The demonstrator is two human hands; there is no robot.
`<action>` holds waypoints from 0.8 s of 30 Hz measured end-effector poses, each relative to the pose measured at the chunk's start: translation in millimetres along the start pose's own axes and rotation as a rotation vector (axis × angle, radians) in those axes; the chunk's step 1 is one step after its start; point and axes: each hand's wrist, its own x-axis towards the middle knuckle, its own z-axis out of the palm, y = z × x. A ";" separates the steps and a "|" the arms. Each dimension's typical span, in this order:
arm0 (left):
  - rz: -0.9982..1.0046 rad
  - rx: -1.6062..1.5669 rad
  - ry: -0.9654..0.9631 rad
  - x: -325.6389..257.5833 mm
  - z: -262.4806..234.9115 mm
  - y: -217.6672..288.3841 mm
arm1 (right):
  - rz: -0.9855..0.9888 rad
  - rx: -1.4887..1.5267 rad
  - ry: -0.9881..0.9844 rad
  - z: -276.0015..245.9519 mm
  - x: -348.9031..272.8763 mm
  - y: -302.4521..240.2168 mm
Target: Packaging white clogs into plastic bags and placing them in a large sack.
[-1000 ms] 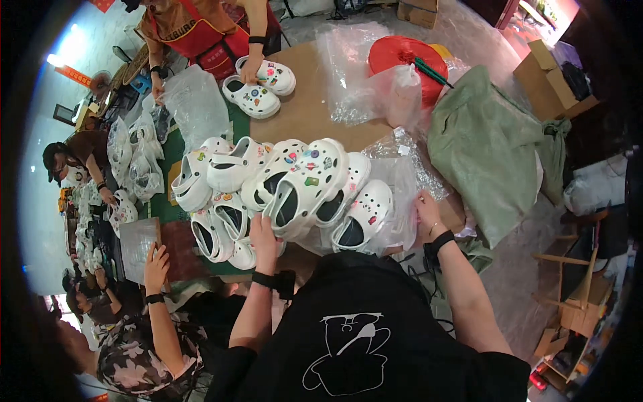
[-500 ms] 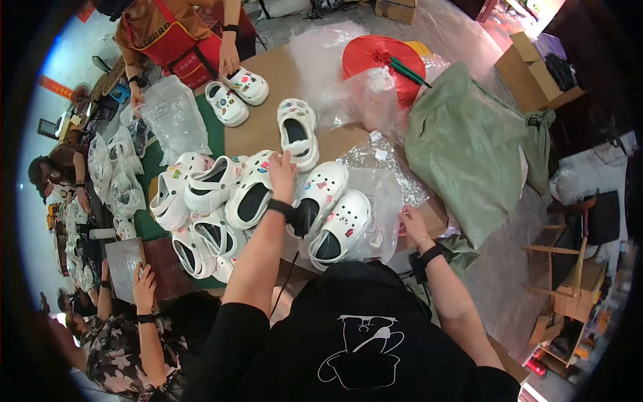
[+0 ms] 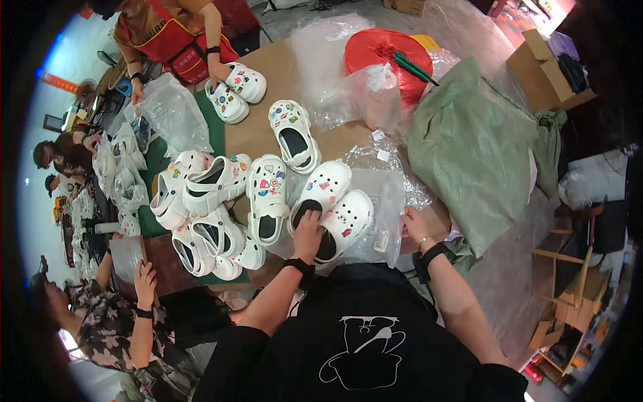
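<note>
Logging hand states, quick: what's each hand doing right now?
Left hand: at the opening of a white clog; grip unclear.
Right hand: curled by the edge of a plastic bag; grip unclear.

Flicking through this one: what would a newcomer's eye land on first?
Probably the white clogs dotted with colourful charms, clustered around the middle, with the left hand at the opening of one near clog and the right hand beside a clear plastic bag. Next, the bright red round bundle toward the far side and the bulky grey-green sack on the right.
</note>
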 end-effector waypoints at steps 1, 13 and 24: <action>0.079 -0.007 0.097 -6.0 -2.3 4.1 | 0.007 -0.003 -0.006 -2.3 -0.5 2.3; 0.151 0.180 0.511 148.9 -103.9 53.3 | 0.050 0.098 -0.002 -15.5 -2.9 33.0; 0.174 0.336 0.353 245.2 -100.0 55.3 | 0.072 0.132 -0.055 -9.8 -5.2 22.5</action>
